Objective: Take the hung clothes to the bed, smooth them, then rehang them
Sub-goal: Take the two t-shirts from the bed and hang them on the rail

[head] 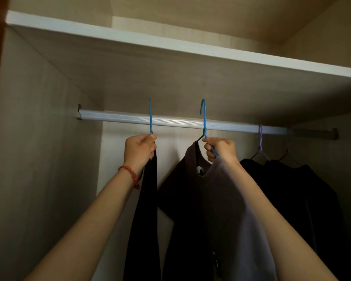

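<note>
I look up into a wardrobe at its silver rail (114, 118). My left hand (140, 148) grips a blue hanger (150, 116) just under its hook, and a black garment (146, 209) hangs from it. My right hand (219, 149) grips a second blue hanger (204, 118) that carries a brown-grey top (215, 209). Both hooks stand in front of the rail, their tips above it. Whether either hook rests on the rail is not visible.
Dark clothes (304, 199) hang at the right on a purple hanger (260, 138) and a dark hanger (286, 154). A white-edged shelf (170, 47) runs above the rail. The wardrobe side wall (39, 159) stands close on the left.
</note>
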Tool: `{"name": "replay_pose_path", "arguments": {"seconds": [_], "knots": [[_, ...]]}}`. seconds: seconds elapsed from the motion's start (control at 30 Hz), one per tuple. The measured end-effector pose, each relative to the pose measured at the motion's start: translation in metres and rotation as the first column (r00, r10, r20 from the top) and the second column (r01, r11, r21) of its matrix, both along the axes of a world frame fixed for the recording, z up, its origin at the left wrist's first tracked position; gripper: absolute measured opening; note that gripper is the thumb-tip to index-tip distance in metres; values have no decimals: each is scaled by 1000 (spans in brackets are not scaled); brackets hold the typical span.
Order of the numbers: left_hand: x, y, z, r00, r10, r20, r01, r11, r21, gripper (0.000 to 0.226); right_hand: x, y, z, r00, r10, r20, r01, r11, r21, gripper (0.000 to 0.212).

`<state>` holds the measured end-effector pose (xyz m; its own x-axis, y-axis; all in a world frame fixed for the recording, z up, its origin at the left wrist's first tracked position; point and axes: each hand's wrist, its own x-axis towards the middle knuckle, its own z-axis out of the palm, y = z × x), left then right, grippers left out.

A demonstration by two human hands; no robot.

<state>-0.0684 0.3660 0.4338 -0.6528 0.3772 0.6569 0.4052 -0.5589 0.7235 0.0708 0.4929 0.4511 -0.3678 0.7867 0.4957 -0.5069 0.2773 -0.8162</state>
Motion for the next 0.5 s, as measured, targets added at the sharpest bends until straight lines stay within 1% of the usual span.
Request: {"name": "replay_pose_path", "arguments": {"seconds": [0.13,0.2,0.3,0.4,0.5], "knots": [[-25,5,3,998,28,57,-25,998,-52,22,-13,15,-1,996,-16,87,19,999,-37,20],[-34,3,-2,998,36,59,-31,996,-78,23,-17,20,-6,993,-1,117,7,999,-46,21],[-40,-2,-1,998,43,53,-38,996,-81,23,-21,19,-8,989,-20,148,22,1000,-6,23],[-49,-6,9,992,40,124,-33,998,-58,26,-26,16,-3,988,-53,147,50,998,26,26],[-62,-10,14,980,39,194,-20,995,-95,24,-31,16,5,985,-73,156,69,997,28,27]]}}
